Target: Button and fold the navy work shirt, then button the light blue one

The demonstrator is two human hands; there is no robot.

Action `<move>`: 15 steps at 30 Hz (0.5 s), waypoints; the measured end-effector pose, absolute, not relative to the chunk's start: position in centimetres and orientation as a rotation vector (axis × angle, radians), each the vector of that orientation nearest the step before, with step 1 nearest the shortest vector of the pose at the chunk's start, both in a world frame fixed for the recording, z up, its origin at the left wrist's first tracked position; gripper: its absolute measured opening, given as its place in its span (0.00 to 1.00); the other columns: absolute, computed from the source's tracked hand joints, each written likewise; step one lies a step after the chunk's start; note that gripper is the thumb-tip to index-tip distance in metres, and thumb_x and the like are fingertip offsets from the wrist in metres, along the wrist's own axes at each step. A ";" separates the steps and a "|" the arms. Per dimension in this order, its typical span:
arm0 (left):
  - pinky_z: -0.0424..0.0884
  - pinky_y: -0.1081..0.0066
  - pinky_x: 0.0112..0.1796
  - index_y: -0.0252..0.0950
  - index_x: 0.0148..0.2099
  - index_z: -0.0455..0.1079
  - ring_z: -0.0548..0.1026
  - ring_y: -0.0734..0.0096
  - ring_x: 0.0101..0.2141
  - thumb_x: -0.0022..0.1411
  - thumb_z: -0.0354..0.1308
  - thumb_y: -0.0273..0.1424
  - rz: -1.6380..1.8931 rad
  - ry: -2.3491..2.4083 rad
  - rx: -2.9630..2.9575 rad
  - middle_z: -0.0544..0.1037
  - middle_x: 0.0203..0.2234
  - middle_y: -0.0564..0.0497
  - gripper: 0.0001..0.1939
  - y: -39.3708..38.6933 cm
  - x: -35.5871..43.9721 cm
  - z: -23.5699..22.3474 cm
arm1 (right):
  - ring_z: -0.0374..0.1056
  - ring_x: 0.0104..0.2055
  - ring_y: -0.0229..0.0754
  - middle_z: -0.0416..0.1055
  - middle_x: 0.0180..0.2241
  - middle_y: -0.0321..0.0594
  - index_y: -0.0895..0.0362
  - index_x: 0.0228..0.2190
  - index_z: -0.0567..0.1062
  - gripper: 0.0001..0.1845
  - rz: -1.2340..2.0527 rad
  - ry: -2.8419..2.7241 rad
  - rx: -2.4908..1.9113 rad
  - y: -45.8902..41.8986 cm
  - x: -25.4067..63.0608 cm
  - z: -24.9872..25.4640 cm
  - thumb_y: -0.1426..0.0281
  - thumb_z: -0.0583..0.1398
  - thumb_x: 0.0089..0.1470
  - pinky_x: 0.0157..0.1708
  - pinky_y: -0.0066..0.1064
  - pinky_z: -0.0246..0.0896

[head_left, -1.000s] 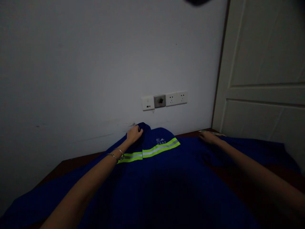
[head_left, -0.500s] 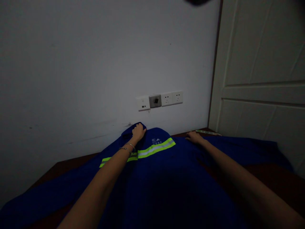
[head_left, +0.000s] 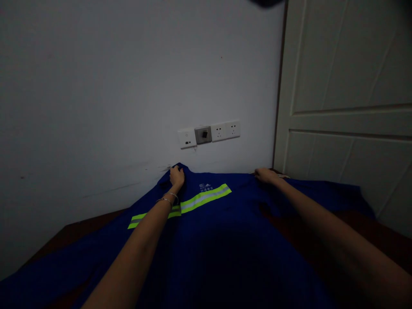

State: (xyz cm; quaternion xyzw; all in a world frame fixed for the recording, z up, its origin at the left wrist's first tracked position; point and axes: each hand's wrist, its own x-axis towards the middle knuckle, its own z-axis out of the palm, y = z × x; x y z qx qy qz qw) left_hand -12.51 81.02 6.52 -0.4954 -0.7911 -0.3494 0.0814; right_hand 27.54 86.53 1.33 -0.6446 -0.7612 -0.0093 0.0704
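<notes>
A blue work jacket (head_left: 225, 240) with a yellow and silver reflective band (head_left: 206, 198) lies spread over a dark brown table. My left hand (head_left: 177, 176), with thin bracelets on its wrist, is closed on the jacket's far edge by the wall. My right hand (head_left: 265, 174) grips the far edge of the jacket further right, near the door frame. Both arms stretch forward over the cloth.
A white wall stands right behind the table, with a row of sockets and a grey switch (head_left: 208, 134) just above the jacket. A white panelled door (head_left: 350, 107) fills the right side. Bare dark table (head_left: 80, 229) shows at the left.
Both hands have moved toward the wall with the jacket's far edge, pulling it flatter. The right hand has closed on the cloth. The view has shifted a little to the right.
</notes>
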 end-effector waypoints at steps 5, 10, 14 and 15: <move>0.65 0.64 0.44 0.34 0.47 0.66 0.69 0.56 0.46 0.61 0.46 0.32 -1.078 -2.339 -1.470 0.69 0.45 0.39 0.14 81.1 -13.5 6.7 | 0.67 0.44 0.52 0.69 0.42 0.58 0.63 0.39 0.72 0.16 -0.115 -2.153 -2.038 85.4 27.9 1.8 0.70 0.50 0.55 0.38 0.38 0.59; 0.67 0.66 0.40 0.32 0.49 0.59 0.71 0.59 0.43 0.58 0.48 0.28 -1.166 -2.340 -1.413 0.66 0.46 0.38 0.15 80.5 -12.6 6.5 | 0.64 0.47 0.51 0.67 0.44 0.57 0.62 0.44 0.68 0.17 -0.187 -2.140 -1.968 83.9 26.1 1.5 0.74 0.46 0.56 0.40 0.37 0.59; 0.68 0.68 0.35 0.33 0.49 0.56 0.71 0.62 0.41 0.58 0.46 0.27 -1.178 -2.197 -1.466 0.64 0.47 0.40 0.15 79.0 -10.9 6.4 | 0.63 0.48 0.48 0.67 0.45 0.52 0.59 0.44 0.68 0.17 -0.195 -2.261 -1.823 81.4 25.0 1.2 0.73 0.50 0.53 0.42 0.33 0.57; 0.67 0.69 0.35 0.34 0.47 0.56 0.70 0.63 0.41 0.57 0.46 0.26 -1.153 -2.136 -1.540 0.64 0.46 0.41 0.14 78.5 -10.3 6.3 | 0.64 0.47 0.47 0.67 0.45 0.51 0.59 0.43 0.68 0.16 -0.193 -2.305 -1.776 80.6 25.0 1.1 0.72 0.50 0.53 0.42 0.33 0.57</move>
